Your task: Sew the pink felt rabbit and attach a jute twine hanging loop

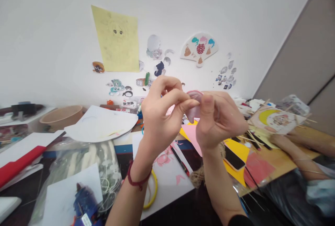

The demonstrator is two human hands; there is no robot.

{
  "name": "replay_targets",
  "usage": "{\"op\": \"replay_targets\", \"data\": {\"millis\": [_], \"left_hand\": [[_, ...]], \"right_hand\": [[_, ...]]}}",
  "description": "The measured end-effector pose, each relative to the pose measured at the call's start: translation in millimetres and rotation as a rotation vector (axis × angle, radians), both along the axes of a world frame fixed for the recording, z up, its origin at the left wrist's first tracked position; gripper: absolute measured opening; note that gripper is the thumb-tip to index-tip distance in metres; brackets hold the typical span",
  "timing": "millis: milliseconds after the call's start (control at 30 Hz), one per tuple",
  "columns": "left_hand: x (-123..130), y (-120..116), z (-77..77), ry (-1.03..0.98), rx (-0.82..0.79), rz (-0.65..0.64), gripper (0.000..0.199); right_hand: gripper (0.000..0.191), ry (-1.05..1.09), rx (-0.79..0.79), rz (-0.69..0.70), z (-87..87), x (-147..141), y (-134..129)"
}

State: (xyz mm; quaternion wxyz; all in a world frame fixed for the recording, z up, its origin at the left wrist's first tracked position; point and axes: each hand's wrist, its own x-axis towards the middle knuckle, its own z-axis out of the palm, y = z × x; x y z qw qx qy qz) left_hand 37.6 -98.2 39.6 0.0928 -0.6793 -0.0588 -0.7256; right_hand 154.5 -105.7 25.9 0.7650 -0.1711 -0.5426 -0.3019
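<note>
Below a red-囍 fan [200, 47]; left fingers [188, 105] and right fingers [207, 106], a pink piece [193, 113] in their pinch

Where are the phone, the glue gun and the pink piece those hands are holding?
Pink piece [193, 113]: head view, on its pale lower part.
Phone [235, 158]: head view, on the middle of its dark screen.
Glue gun [85, 201]: head view, on its blue body.

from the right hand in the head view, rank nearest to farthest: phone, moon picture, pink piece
1. Pink piece: touching it, on its left side
2. Phone: lying lower, slightly right
3. Moon picture: farther off to the right
</note>
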Motion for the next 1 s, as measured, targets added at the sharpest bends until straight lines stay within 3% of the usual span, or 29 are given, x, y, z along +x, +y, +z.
{"op": "replay_targets", "data": {"millis": [200, 700, 1000], "left_hand": [[0.5, -4.7, -1.4, 0.012, 0.049, 0.136, 0.017], [7.7, -8.2, -2.2, -0.062, 0.136, 0.047, 0.013], [4.9, -8.0, -1.2, -0.062, 0.148, -0.021, 0.013]], "right_hand": [[0.016, -0.021, -0.038, 0.04, 2.3, 1.7, -3.9], [0.02, -0.098, 0.008, 0.191, 6.5, 8.4, -5.2], [0.019, 0.01, 0.078, 0.127, 2.9, 4.7, -2.4]]}}
